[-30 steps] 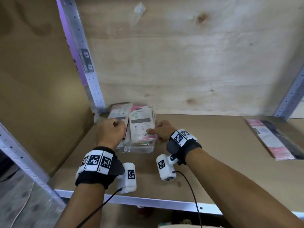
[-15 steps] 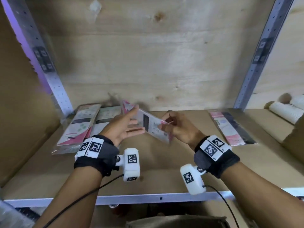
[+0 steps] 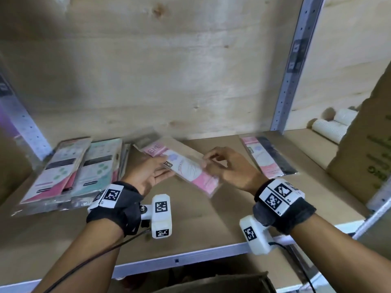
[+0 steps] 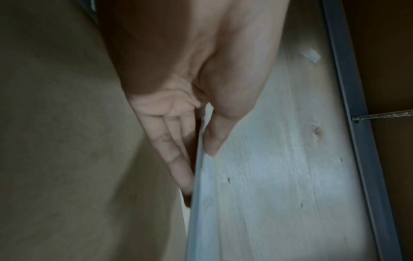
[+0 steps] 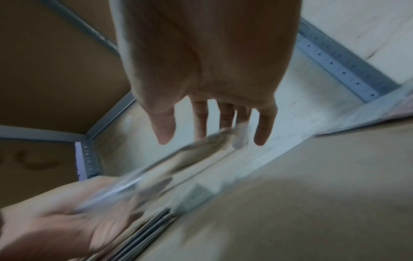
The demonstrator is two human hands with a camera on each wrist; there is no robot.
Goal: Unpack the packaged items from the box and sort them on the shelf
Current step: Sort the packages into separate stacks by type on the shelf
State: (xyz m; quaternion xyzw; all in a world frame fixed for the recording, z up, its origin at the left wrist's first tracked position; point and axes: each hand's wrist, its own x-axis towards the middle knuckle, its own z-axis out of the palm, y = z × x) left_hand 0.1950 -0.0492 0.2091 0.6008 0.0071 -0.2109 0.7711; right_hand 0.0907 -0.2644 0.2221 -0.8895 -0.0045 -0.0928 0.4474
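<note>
A flat pink-and-white packet in clear plastic hangs just above the middle of the shelf board. My left hand pinches its left end, thumb on top and straight fingers underneath. The left wrist view shows that pinch on the packet's thin edge. My right hand is at the packet's right edge. In the right wrist view its fingers are spread and fairly straight over the blurred packet, with the thumb apart from it.
Stacks of pink and teal packets lie at the shelf's left. A pink-and-black packet lies to the right. A cardboard box, white rolls and a metal upright stand farther right.
A packet came off the left stack and was carried to the shelf's middle between both hands. It now lies flatter, pink face up, and the right hand's fingers have loosened.
</note>
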